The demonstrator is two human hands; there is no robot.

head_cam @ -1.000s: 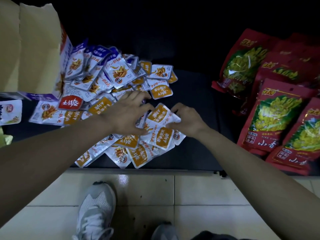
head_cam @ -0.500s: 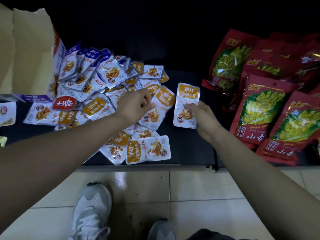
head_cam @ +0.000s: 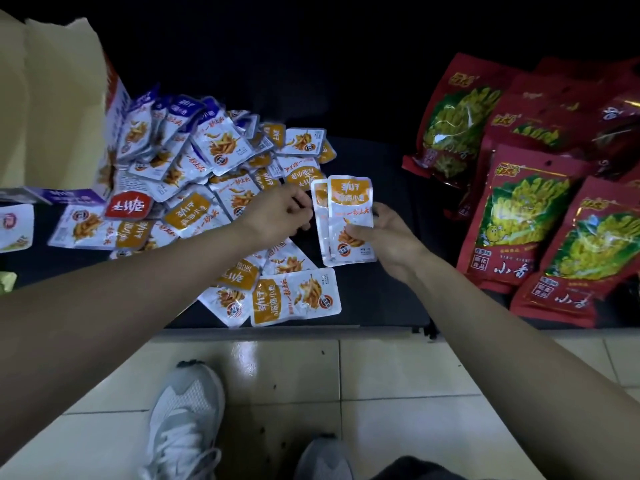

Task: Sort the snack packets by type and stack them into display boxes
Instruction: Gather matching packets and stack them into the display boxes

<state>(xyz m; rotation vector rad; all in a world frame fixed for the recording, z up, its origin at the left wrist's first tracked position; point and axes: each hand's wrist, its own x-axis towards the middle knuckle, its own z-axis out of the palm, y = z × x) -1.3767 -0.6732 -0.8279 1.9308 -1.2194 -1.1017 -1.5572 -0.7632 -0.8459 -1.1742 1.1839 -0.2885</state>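
- Nearest me, below the pile [head_cam: 194, 174], two shoes [head_cam: 187, 420] are standing on floor tiles.
- Just right of the pile, my right hand [head_cam: 388, 237] is clamping a stack [head_cam: 349, 223] of two orange packets. The thumb is pressing across the front face and the fingers are wrapping behind. I am holding it face-on above the counter [head_cam: 381, 299], probably to square up same-type packets before boxing them.
- At the pile's right edge, my left hand [head_cam: 277, 216] is curling in and pinching the rear packet's left side. I judge it is lining that packet up behind the front one.
- Half a second ago the right hand was holding a single packet while the left was bringing a second over from the pile. Now both packets are overlapping in one grip.
- Left of the pile, the box [head_cam: 52, 98] is standing open, I judge as the destination.
- Far right of the pile, red bags [head_cam: 519, 216] are lying well apart, a separate type.
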